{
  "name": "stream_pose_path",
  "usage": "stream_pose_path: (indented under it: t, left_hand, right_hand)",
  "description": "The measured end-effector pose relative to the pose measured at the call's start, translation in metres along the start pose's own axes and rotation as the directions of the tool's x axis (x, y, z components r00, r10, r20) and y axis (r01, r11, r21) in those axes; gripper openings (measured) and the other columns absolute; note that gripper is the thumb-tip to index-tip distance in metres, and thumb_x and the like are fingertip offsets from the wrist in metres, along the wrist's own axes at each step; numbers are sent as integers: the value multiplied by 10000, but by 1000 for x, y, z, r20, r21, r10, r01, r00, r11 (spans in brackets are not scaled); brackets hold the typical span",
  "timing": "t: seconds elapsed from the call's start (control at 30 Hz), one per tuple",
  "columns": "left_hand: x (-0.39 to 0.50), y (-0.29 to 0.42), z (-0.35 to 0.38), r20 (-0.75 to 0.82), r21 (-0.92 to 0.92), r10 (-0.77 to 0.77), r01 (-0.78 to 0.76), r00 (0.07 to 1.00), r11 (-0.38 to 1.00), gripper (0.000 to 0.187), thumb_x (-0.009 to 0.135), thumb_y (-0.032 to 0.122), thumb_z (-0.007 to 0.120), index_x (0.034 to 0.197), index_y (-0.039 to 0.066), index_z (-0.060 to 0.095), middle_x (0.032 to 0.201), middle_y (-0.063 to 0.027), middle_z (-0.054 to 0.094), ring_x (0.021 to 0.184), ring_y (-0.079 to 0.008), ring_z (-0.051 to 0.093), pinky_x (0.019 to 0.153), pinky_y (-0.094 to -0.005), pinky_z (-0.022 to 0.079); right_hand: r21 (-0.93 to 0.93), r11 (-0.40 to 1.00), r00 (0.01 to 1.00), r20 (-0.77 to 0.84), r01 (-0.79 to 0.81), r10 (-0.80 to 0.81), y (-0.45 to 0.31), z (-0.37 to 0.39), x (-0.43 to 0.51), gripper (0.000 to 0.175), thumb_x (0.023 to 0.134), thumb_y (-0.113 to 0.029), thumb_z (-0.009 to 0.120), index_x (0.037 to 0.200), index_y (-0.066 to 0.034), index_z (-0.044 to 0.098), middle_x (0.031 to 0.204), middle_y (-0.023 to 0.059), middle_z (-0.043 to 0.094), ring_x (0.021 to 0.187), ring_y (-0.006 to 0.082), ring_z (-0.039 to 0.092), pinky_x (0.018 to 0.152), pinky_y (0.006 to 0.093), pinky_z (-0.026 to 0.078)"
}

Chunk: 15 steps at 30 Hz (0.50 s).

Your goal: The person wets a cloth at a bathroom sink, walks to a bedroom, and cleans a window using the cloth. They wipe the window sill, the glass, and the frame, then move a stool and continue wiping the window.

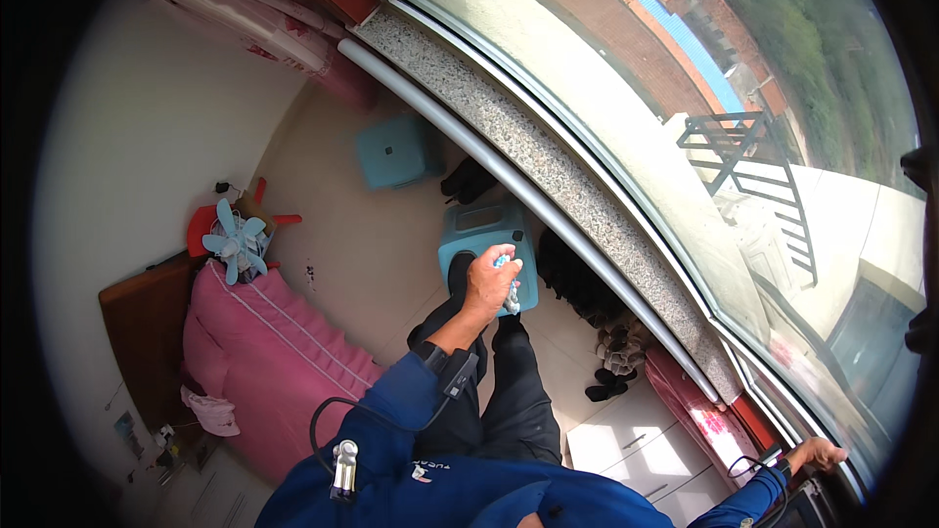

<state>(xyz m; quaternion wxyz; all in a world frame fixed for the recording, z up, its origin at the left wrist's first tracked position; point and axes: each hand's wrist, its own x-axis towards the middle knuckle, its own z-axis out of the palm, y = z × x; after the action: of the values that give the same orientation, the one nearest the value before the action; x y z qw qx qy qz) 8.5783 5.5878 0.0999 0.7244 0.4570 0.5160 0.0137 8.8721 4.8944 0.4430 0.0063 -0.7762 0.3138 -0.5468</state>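
Note:
My left hand is closed around a crumpled blue-and-white cloth, most of which is hidden in the fist. Beneath it is a light-blue plastic step stool, with one dark-clad foot resting on top. Far to the right, my right hand grips the edge of the window frame at its lower end. A large glass window pane runs diagonally across the upper right. A speckled stone sill lies along its inner side.
A grey metal rail follows the sill. Another blue stool, black shoes and a dark heap are on the floor. A pink-covered bed and a blue fan stand left. Pink curtain hangs upper left.

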Motion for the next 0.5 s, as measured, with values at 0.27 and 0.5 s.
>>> stream_pose_path:
  t: [0.27,0.5]
  left_hand:
    - [6,14,-24,-102,63,63,-57,993,996,329,872,95,729,1187,4,697,967,-78,708,709,-140,674,635,-297,582]
    - [29,108,-59,-234,96,152,-132,960,987,324,911,99,694,1220,2,680,1083,-63,664,814,-142,660,671,-307,604]
  right_hand:
    - [40,995,996,-8,-87,88,-11,-12,-22,899,965,-640,385,994,242,554,948,460,619,973,537,636,866,584,495]
    - [23,999,1000,2,31,-31,-38,-31,-41,1071,962,-772,267,1106,258,524,1044,490,580,1083,584,583,972,622,449]
